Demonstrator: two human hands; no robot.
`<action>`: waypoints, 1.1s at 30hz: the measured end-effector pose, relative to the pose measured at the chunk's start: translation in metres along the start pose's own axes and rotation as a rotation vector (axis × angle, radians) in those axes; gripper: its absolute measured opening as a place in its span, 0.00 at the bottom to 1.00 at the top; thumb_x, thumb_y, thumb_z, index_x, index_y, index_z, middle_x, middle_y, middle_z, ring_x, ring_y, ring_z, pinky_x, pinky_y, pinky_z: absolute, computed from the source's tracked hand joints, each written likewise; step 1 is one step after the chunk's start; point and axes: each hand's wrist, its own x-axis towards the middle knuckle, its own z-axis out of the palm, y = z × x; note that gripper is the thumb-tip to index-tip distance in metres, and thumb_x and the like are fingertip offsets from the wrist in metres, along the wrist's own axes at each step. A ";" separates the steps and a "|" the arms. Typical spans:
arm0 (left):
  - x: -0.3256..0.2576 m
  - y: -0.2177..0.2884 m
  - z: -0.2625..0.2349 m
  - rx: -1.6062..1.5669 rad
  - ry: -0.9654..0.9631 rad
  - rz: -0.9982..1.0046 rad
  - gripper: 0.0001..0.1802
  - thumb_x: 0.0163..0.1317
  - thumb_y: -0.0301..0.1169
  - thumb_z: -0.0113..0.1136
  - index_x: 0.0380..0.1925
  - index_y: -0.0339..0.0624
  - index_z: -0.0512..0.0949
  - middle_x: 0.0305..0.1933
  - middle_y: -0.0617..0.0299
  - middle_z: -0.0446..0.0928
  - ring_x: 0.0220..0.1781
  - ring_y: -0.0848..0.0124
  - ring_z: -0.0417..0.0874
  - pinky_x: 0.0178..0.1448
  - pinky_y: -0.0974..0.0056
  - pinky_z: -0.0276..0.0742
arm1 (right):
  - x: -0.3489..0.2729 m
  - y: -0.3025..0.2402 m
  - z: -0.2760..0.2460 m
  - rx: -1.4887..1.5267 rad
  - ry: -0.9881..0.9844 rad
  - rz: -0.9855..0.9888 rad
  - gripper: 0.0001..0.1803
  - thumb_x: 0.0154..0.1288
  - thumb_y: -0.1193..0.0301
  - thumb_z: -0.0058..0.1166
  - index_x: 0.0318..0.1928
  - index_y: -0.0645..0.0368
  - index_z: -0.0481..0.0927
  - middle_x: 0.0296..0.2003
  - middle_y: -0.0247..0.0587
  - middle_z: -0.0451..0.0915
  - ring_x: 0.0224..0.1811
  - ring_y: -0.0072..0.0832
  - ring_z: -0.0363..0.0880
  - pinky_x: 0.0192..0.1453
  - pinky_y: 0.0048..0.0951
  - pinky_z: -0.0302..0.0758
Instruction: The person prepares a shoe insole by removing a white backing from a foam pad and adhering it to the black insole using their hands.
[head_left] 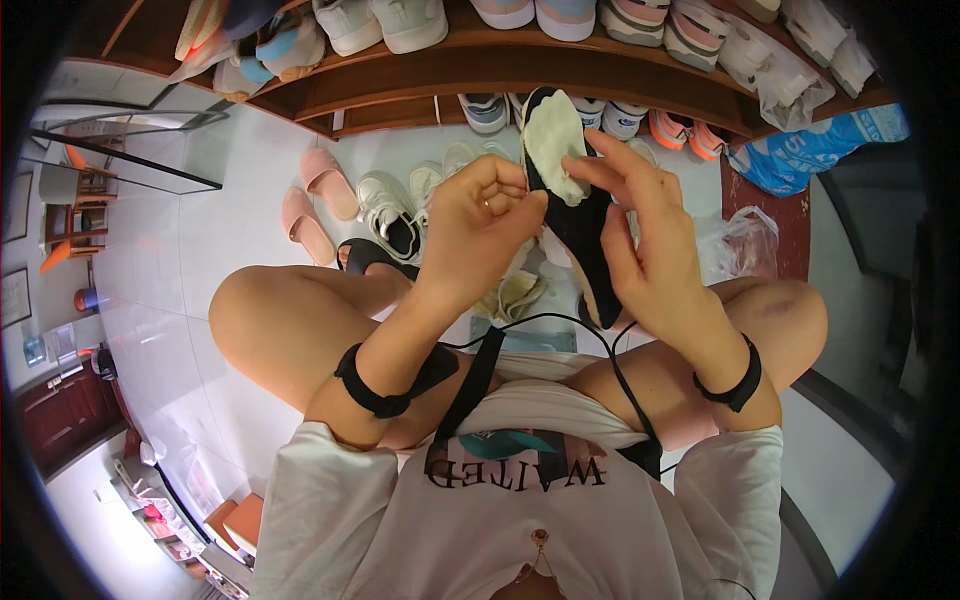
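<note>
Above my lap is a long black shoe insole (583, 240) with a pale edge, its far end pointing toward the shoe rack. A crumpled off-white cloth-like piece (553, 140) lies over that far end; its exact kind I cannot make out. My left hand (483, 225) pinches the insole's left edge between thumb and bent fingers. From the right, my right hand (643, 225) has its fingertips on the white piece, with its thumb by the insole's right edge. Under my hands a beige crumpled cloth (512, 298) is partly hidden.
A wooden shoe rack (500, 75) with several pairs spans the far side. Pink slippers (318, 205) and white sneakers (388, 215) stand on the tiled floor at left. To the right are a clear plastic bag (745, 245) and a blue bag (815, 150).
</note>
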 end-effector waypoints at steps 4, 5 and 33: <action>0.002 0.000 -0.004 0.001 -0.014 0.013 0.03 0.54 0.21 0.54 0.27 0.36 0.69 0.23 0.67 0.71 0.25 0.82 0.73 0.30 0.78 0.66 | -0.006 -0.005 0.007 -0.066 -0.157 -0.006 0.41 0.39 0.89 0.35 0.61 0.63 0.51 0.53 0.45 0.69 0.48 0.39 0.66 0.54 0.34 0.52; 0.002 0.001 -0.005 0.033 -0.050 0.015 0.04 0.53 0.20 0.54 0.27 0.36 0.69 0.23 0.68 0.71 0.25 0.82 0.72 0.30 0.78 0.66 | -0.006 -0.004 0.009 -0.062 -0.162 -0.009 0.41 0.39 0.89 0.35 0.61 0.63 0.51 0.53 0.45 0.69 0.48 0.39 0.66 0.54 0.34 0.52; -0.001 0.001 -0.007 -0.036 0.119 -0.125 0.03 0.53 0.24 0.55 0.26 0.40 0.71 0.23 0.67 0.73 0.21 0.82 0.72 0.21 0.80 0.60 | -0.006 0.090 -0.010 0.586 0.368 0.483 0.07 0.59 0.77 0.46 0.36 0.66 0.74 0.30 0.42 0.79 0.25 0.22 0.78 0.27 0.17 0.67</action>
